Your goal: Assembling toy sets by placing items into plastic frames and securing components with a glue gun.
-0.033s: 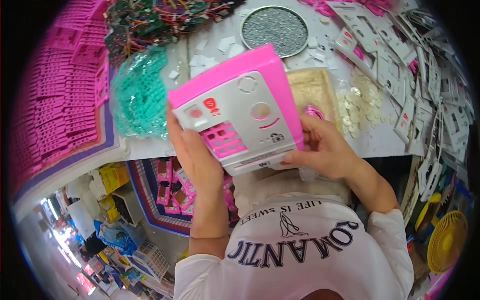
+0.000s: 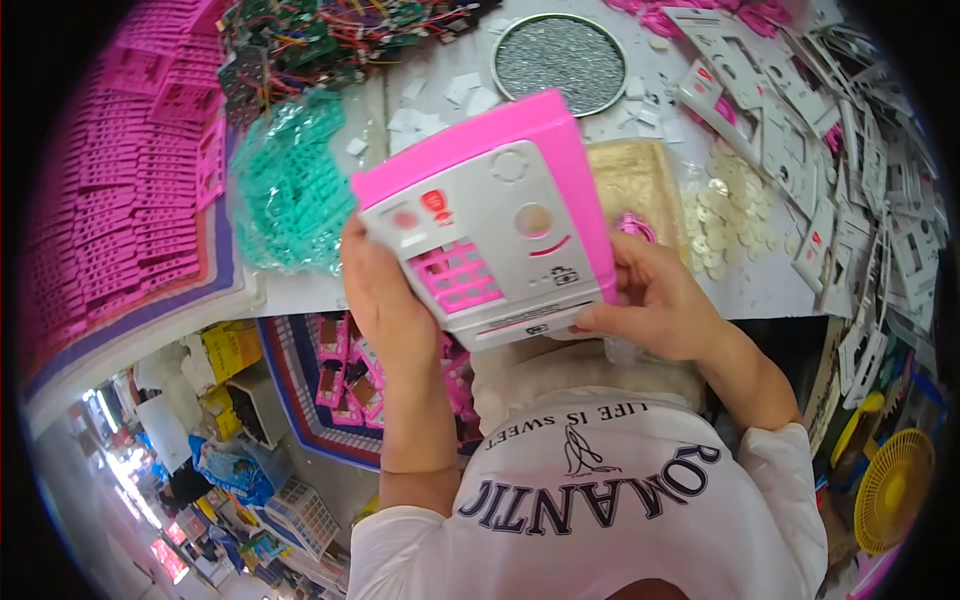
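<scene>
Held up over the table's near edge is a pink plastic casing (image 2: 575, 160) with a white front panel (image 2: 490, 215). The panel has a round opening, red markings and a window over a pink grid of keypad holes (image 2: 455, 275). My left hand (image 2: 390, 310) is closed round the casing's left side, its fingers mostly hidden behind it. At the lower right corner, my right hand (image 2: 655, 295) pinches the casing, thumb on the front panel. Just behind the right hand lies a coil of pink cord (image 2: 634, 228) on a gold-coloured pad (image 2: 640, 165).
Pink panels (image 2: 130, 200) are stacked at left, beside a bag of green keypads (image 2: 285, 190) and wired circuit boards (image 2: 300, 50). A round tin of screws (image 2: 560, 65) stands behind; pale discs (image 2: 725, 215) and white panels (image 2: 790, 150) lie right. Below sits a crate (image 2: 300, 400) of pink parts.
The whole view has shifted slightly, so the table things appear a little further right. The casing stays in both hands, turned very slightly.
</scene>
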Motion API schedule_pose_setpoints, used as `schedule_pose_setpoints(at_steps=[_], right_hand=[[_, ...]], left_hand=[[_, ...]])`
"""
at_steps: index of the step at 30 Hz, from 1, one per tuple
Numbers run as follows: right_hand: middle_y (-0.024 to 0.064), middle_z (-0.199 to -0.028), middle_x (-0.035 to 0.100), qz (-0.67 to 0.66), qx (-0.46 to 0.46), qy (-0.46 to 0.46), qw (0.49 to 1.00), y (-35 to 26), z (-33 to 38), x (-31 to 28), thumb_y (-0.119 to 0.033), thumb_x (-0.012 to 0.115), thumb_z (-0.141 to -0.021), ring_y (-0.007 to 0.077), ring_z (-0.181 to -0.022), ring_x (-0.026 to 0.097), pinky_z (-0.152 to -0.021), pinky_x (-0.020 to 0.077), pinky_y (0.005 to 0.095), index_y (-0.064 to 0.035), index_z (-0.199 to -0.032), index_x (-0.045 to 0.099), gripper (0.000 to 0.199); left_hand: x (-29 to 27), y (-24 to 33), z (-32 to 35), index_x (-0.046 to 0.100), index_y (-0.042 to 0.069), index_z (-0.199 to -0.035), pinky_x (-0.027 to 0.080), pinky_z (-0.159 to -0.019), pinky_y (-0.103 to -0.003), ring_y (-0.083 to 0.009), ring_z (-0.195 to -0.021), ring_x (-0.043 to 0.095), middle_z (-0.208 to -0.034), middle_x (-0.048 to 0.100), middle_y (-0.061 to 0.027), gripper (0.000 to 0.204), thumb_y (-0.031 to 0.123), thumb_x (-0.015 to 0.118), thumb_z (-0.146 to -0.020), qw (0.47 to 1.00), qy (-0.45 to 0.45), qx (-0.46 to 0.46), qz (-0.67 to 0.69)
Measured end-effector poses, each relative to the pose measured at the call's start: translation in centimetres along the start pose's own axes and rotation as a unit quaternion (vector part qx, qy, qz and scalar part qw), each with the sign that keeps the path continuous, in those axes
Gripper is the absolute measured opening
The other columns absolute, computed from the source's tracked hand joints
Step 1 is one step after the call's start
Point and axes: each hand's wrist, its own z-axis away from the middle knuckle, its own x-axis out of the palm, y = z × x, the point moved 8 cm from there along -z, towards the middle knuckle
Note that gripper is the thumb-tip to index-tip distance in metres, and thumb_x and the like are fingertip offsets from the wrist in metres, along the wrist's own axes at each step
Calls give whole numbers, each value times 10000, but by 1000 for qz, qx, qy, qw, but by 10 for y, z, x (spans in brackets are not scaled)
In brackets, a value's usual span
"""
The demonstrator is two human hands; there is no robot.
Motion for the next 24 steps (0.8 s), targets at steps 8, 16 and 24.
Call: schedule_pose_setpoints(at_steps=[8, 16, 24], right_hand=[[141, -1286, 664, -32, -34, 35, 998, 1, 8, -1, 48, 686, -920, 200, -1141, 676, -942, 602, 344, 28, -1430, 473, 553], [175, -1315, 649, -29, -38, 42, 998, -6, 12, -13, 75, 652, -935, 229, -1147, 682, -956, 610, 373, 47, -1424, 446, 532], [175, -1301, 660, 3, -29, 60, 998, -6, 16, -7, 60, 660, -936, 234, -1149, 682, -974, 603, 386, 38, -1422, 449, 531]], left_hand=[[14, -6, -23, 592, 15, -929, 430, -701, -241, -50, -785, 497, -843, 582, 12, 352, 273, 440, -1114, 990, 3, 89, -106], [21, -19, 5, 543, 4, -868, 360, -621, -249, -53, -708, 407, -752, 492, 27, 425, 321, 412, -1118, 990, -12, 48, -130], [23, -21, 5, 507, 37, -807, 356, -601, -261, -58, -689, 405, -724, 483, 26, 443, 339, 414, -1117, 981, -18, 96, -165]])
